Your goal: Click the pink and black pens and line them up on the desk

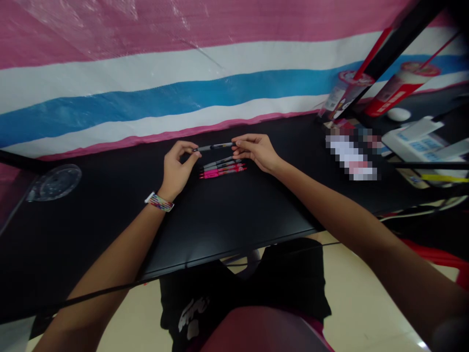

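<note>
Gray pen (214, 146) clamped at opposite ends between the fingertips of left hand (177, 166) and right hand (256, 150), above pink pens (223, 171).

Your view is dim, and you can't place the light source. Small white glints catch the glossy pink, white and blue striped plastic sheet (205, 58) at the upper left and top centre. A faint sheen lies on the smooth black tabletop (227, 210) near its front edge, and a bright spot hits the pale, shiny floor (366, 303) at the lower right. The far right sinks into shadow. You get soft detail on the slim pink and grey plastic pens (222, 170), wide-angle stretching toward the edges, and coarse pixelation right of centre.
</note>
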### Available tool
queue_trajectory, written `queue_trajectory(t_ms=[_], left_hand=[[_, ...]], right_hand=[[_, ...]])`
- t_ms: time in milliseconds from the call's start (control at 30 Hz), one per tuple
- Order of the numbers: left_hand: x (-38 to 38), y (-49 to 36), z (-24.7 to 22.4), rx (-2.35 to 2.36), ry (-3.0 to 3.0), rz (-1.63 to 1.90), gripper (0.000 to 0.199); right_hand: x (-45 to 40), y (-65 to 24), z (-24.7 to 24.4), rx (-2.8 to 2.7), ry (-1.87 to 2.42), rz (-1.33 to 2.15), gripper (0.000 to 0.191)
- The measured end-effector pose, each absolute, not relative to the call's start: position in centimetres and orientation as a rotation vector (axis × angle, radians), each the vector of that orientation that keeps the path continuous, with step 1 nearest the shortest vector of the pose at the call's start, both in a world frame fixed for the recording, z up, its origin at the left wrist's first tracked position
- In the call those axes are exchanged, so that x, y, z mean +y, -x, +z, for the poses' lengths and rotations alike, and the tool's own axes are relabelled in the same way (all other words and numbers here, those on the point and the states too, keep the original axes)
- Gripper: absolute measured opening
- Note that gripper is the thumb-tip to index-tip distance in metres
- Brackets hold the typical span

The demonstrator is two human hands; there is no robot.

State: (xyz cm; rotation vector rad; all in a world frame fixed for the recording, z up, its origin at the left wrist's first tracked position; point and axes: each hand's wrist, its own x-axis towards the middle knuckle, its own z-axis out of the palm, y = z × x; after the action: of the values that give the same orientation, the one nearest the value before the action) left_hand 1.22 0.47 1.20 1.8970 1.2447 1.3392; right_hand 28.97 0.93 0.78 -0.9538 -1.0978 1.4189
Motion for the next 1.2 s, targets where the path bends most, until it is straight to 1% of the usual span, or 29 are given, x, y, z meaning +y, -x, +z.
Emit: queue_trajectory(t_ms=[33, 100, 200, 267, 367, 467, 500, 533, 633, 667, 833, 1200], left_hand=[[0.5, -1.2, 1.2, 1.265, -1.908, 1.327, 0.024], [0.5, -1.2, 1.2, 1.311, -1.921, 1.305, 0.026], [0.5, -1.2, 1.2, 1.314, -1.908, 1.331, 0.018], [0.6, -1.2, 1.1, 1.290, -1.909, 1.364, 0.021], [0.7, -1.2, 1.0, 1.301, -1.919, 1.360, 0.013], [0.7, -1.2, 1.0, 1.362, -1.908, 1.333, 0.029], [0.8, -1.1, 1.0, 1.374, -1.903, 1.333, 0.031], [0.8, -1.1, 0.9, 1.376, -1.893, 1.340, 0.029], [0.9, -1.0, 0.8, 1.351, -1.855, 1.373, 0.012], [0.9, -1.0, 0.7, 1.339, -1.841, 1.384, 0.010], [1.1, -0.8, 0.5, 1.329, -1.785, 1.420, 0.012], [1.5, -0.6, 0.1, 1.363, -1.781, 1.471, 0.011]], right_hand=[[1.0, -29.0, 0.7, -1.096, 0.951, 1.420, 0.028], [1.2, -29.0, 0.4, -1.091, 0.942, 1.427, 0.028], [1.4, -29.0, 0.2, -1.076, 0.920, 1.434, 0.029], [1.4, -29.0, 0.1, -1.068, 0.911, 1.437, 0.029], [1.4, -29.0, 0.1, -1.073, 0.919, 1.434, 0.028], [1.2, -29.0, 0.2, -1.095, 0.931, 1.418, 0.028], [1.2, -29.0, 0.3, -1.104, 0.934, 1.409, 0.028], [1.1, -29.0, 0.4, -1.114, 0.935, 1.396, 0.028], [1.0, -29.0, 0.6, -1.143, 0.956, 1.323, 0.025], [1.0, -29.1, 0.7, -1.150, 0.974, 1.286, 0.023], [1.3, -29.4, 0.7, -1.152, 1.068, 1.136, 0.013], [1.5, -29.5, 0.6, -1.113, 1.095, 1.058, 0.013]])
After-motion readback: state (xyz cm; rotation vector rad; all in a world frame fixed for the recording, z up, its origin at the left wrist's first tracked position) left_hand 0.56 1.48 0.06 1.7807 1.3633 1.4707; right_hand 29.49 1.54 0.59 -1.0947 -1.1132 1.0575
